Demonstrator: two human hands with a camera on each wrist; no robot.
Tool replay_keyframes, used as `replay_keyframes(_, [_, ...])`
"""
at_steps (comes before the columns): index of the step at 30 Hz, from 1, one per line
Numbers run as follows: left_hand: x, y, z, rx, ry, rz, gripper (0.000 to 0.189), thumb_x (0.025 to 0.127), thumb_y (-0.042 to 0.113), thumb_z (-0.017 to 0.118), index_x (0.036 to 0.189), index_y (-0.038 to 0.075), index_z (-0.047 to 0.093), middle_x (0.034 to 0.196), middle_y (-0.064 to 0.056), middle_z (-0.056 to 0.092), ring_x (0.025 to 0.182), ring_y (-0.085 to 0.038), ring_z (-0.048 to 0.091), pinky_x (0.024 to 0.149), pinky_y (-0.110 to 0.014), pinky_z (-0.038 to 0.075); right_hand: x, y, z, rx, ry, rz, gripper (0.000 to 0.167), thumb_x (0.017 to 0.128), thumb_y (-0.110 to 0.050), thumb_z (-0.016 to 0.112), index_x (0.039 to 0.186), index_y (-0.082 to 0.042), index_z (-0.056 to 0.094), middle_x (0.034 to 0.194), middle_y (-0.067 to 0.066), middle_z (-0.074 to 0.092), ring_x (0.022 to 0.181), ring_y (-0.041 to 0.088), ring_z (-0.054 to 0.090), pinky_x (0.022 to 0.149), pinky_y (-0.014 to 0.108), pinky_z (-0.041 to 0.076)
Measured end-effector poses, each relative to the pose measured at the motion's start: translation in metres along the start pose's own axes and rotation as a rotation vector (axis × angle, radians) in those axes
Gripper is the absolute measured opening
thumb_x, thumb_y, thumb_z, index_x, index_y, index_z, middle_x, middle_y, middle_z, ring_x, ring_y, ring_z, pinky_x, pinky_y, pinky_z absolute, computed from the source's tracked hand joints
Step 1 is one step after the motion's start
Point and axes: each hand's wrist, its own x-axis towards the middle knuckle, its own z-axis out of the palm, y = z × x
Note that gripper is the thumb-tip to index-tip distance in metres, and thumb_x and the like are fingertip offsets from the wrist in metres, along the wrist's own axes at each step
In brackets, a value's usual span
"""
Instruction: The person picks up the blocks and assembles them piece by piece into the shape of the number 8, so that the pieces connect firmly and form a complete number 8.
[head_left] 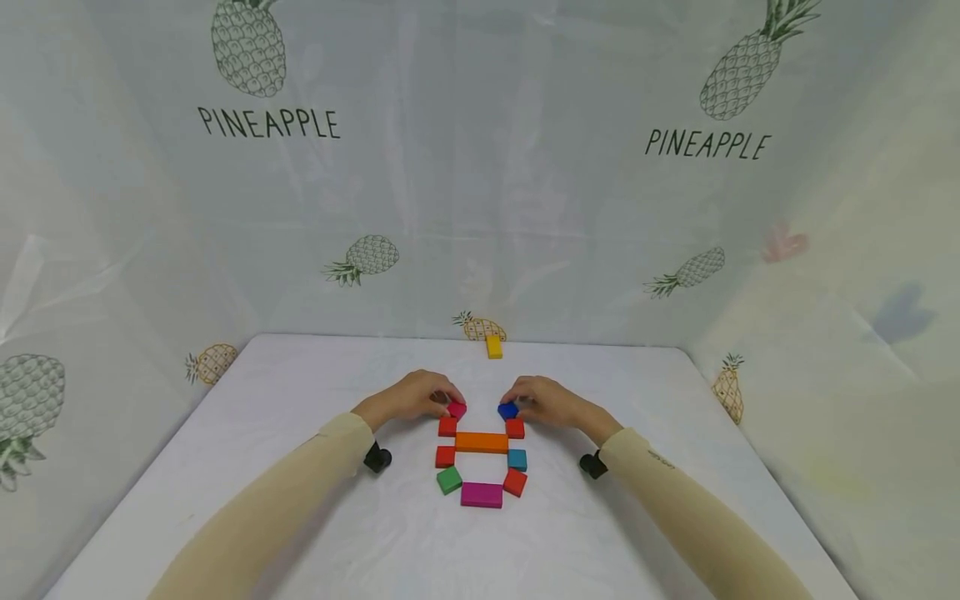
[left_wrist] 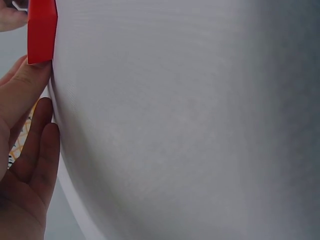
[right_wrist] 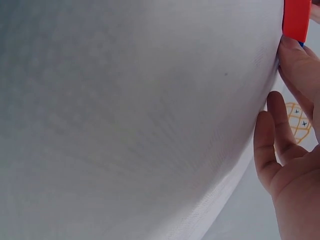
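Observation:
My left hand (head_left: 415, 395) pinches a pinkish-red block (head_left: 457, 410) at the top left of a ring of blocks. Opposite it, the fingers of my right hand (head_left: 552, 402) pinch a blue block (head_left: 507, 411). Just below these lie two red blocks, one on the left (head_left: 447, 427) and one on the right (head_left: 515, 428), with a long orange block (head_left: 482, 442) between and slightly lower. In the left wrist view, the thumb is by a red block (left_wrist: 42, 32), and the pinkish block is hidden. The right wrist view shows only a blue sliver behind a red block (right_wrist: 297, 20).
Lower in the ring are a red block (head_left: 446, 457), a teal one (head_left: 517, 460), a green one (head_left: 449, 480), another red one (head_left: 515, 482) and a magenta one (head_left: 482, 495). A yellow block (head_left: 494, 347) stands at the back edge of the white table (head_left: 330, 533), before a pineapple-print curtain.

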Motion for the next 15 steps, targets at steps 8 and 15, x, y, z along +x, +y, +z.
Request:
replay_keyframes(8, [-0.0006, 0.001, 0.0001, -0.008, -0.001, 0.001, 0.032, 0.096, 0.013, 0.08, 0.124, 0.029, 0.078, 0.117, 0.011, 0.071, 0.109, -0.013, 0.064, 0.1, -0.035, 0.055, 0.0006, 0.0047, 0.0023, 0.001, 0.006, -0.008, 0.034, 0.099, -0.008, 0.075, 0.131, -0.018, 0.074, 0.123, -0.003, 0.069, 0.116, 0.018, 0.062, 0.106, 0.042, 0.054])
replay_keyframes(15, [-0.0001, 0.0006, 0.0001, -0.009, -0.003, -0.004, 0.033, 0.095, 0.013, 0.08, 0.124, 0.029, 0.078, 0.117, 0.011, 0.071, 0.109, -0.013, 0.064, 0.1, -0.034, 0.055, -0.001, 0.0019, 0.0012, 0.01, 0.008, -0.011, 0.034, 0.099, -0.007, 0.076, 0.131, -0.017, 0.075, 0.122, -0.002, 0.069, 0.116, 0.017, 0.062, 0.105, 0.041, 0.054])
